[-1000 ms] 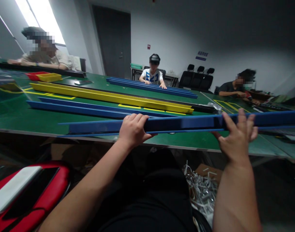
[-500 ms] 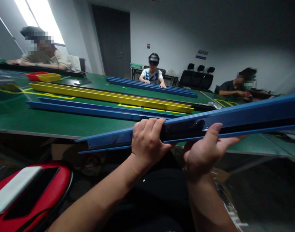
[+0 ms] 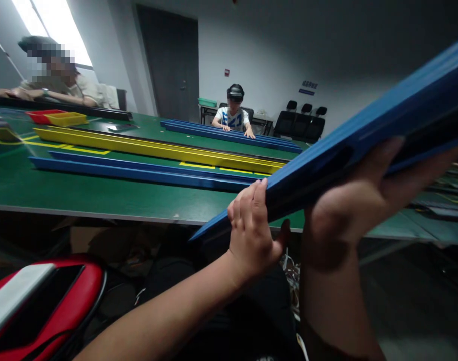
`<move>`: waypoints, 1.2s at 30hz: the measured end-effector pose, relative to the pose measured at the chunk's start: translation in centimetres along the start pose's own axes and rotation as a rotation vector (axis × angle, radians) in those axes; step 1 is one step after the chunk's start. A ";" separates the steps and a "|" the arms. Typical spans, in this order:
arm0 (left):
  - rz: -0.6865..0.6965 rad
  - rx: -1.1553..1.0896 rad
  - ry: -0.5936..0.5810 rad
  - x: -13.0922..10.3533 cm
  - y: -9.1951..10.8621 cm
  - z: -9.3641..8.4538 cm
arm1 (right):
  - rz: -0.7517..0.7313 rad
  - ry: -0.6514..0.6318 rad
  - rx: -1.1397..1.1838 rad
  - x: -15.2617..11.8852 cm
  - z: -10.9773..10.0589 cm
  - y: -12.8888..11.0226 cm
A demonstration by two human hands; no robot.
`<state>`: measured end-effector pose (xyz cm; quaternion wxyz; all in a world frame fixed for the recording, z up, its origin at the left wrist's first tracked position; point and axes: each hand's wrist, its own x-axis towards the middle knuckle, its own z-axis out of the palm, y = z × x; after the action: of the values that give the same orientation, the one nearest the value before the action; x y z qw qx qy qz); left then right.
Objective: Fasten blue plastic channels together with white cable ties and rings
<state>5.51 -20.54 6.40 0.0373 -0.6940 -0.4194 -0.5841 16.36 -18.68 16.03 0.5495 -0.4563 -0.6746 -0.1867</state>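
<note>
A long blue channel strip slants steeply across the front of me, its far right end rising out of the picture. Around its lower left part my left hand is closed, fingers over the top edge. Farther up, my right hand bears the strip from below, thumb against its near side and fingers stretched underneath, partly in shadow. Two more blue strips lie along the green table just beyond my hands. Behind those rests a yellow channel strip.
Several blue strips lie before a person across the table. Another person sits at the left, near red and yellow trays. A red stool at lower left carries a white box and a dark flat object.
The blue strip has tilted more steeply, its right end raised and its left end drawn in towards the right. Both hands moved right with it, and the right hand rose slightly.
</note>
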 end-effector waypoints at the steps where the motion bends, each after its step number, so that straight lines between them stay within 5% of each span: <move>1: -0.001 -0.018 0.000 0.0 0.1 0.3 | -0.002 0.183 0.005 0.9 -0.1 -0.3; 3: 0.001 -0.067 -0.015 -0.1 0.3 0.9 | -0.037 0.322 0.028 2.6 -0.1 -0.7; 5: 0.004 -0.118 -0.053 -0.3 0.4 1.4 | -0.057 0.297 0.027 3.9 0.0 -1.1; 12: -0.023 -0.238 -0.129 -1.4 0.5 3.3 | -0.214 0.022 -0.042 6.0 1.0 -2.4; 17: 0.043 -0.239 -0.239 -1.5 -0.2 3.0 | -0.222 -0.194 -0.018 6.1 3.0 -1.2; 20: 0.062 -0.116 -0.285 -1.3 -2.2 1.6 | -0.216 -0.339 0.005 4.9 4.3 0.0; 25: 0.227 0.095 -0.022 -0.7 -7.6 -0.9 | -0.278 -0.533 -0.030 1.0 5.8 1.5; 28: 0.130 0.271 0.077 -0.2 -10.3 -1.5 | -0.289 -0.638 -0.052 -1.0 6.4 2.7; 32: 0.151 0.407 -0.020 0.1 -12.0 -1.1 | -0.282 -0.762 -0.030 -2.7 7.3 4.3; 36: 0.152 0.464 -0.125 -0.5 -11.5 -1.1 | -0.270 -0.825 -0.008 -3.9 8.2 5.4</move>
<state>-2.55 -13.98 1.25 0.2135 -0.7312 -0.4903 -0.4236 16.06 -11.32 8.50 0.2031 -0.4024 -0.8905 -0.0614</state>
